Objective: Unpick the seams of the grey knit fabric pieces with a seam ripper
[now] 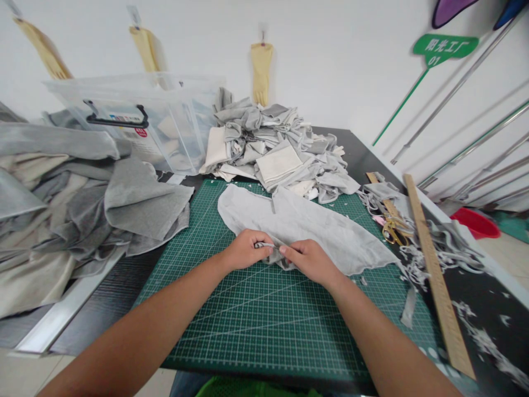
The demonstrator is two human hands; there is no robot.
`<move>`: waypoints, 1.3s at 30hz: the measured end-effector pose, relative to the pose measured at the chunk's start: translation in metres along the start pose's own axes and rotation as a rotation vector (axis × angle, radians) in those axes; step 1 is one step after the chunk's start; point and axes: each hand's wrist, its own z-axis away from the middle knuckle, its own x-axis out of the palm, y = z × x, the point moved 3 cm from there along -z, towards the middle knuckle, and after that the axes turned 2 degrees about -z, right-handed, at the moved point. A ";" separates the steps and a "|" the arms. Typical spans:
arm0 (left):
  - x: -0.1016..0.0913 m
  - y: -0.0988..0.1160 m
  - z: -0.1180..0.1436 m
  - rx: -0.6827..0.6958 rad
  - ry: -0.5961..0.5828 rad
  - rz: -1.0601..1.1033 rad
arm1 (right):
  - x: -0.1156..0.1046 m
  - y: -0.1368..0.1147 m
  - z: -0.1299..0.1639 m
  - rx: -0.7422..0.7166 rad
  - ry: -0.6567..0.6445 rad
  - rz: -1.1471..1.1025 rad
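A light grey piece of cloth [322,226] lies spread over the green cutting mat [264,325], its near edge bunched up between my hands. My left hand [251,249] is closed, pinching that edge between thumb and fingers. Close beside it, my right hand [309,259] also grips the gathered edge, thumb toward the other hand. The fingertips of both are partly hidden by the folds.
Grey cloths [82,193] are heaped on the left beside a clear plastic bin [136,127]. Folded cloths [281,143] pile up behind the mat. On the right lie a wooden ruler [433,264], gold-handled scissors [392,232] and fabric scraps [413,264].
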 end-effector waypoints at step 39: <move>0.005 0.002 -0.001 -0.014 -0.077 -0.075 | -0.001 -0.001 0.001 0.004 -0.006 0.003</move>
